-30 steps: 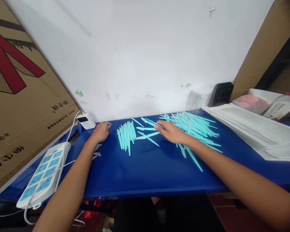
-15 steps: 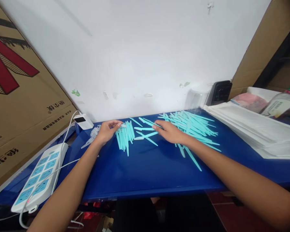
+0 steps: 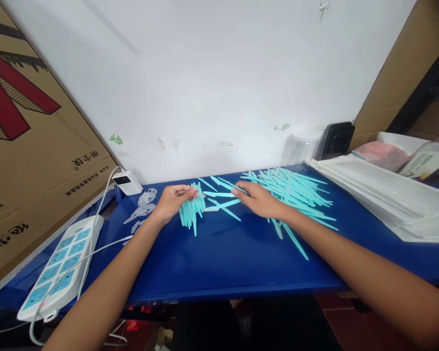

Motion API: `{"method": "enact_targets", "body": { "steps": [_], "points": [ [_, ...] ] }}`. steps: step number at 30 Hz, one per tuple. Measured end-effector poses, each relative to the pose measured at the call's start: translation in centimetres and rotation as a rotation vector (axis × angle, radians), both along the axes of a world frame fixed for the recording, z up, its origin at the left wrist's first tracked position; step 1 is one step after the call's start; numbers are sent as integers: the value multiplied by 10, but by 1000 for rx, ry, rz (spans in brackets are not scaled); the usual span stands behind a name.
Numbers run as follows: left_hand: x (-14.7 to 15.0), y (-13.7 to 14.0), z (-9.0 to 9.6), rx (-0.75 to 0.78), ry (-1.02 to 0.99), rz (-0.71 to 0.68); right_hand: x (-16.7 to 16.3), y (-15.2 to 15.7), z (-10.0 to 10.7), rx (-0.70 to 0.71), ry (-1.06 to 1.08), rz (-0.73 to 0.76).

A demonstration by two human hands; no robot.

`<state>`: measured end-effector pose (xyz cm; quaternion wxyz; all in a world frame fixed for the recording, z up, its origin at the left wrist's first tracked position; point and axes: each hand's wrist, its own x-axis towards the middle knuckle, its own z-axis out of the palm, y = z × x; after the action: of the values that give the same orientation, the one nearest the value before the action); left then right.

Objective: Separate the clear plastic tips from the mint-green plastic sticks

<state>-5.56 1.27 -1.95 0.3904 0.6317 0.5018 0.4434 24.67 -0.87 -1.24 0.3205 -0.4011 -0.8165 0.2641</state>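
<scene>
My left hand (image 3: 177, 200) is closed in a pinch, with what looks like a small clear plastic cap at its fingertips, partly hidden. Below it lies a row of turquoise eyebrow razors (image 3: 193, 214), side by side on the blue table (image 3: 219, 263). My right hand (image 3: 258, 199) is closed round the end of a slim turquoise eyebrow razor (image 3: 225, 183), which points left toward my left hand. Several loose razors (image 3: 229, 213) lie between the hands. A large heap of them (image 3: 296, 190) spreads behind and right of my right hand. Clear caps (image 3: 143, 204) lie scattered left of my left hand.
A white power strip (image 3: 62, 268) with cables lies at the left edge, near a small white device (image 3: 128, 182). Stacked white sheets or bags (image 3: 384, 195) cover the right side. A clear container (image 3: 303, 148) and a black object (image 3: 338, 139) stand against the wall. Cardboard (image 3: 40, 122) rises at left.
My left hand has moved right, from the caps' side to over the row of razors, nearer my right hand. My right hand stays nearly in place with its razor.
</scene>
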Motion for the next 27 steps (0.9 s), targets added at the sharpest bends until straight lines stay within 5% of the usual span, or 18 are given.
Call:
{"method": "enact_targets", "body": {
  "steps": [27],
  "points": [
    [9, -5, 4, -63, -105, 3, 1, 3, -1, 79, -27, -13]
  ]
}}
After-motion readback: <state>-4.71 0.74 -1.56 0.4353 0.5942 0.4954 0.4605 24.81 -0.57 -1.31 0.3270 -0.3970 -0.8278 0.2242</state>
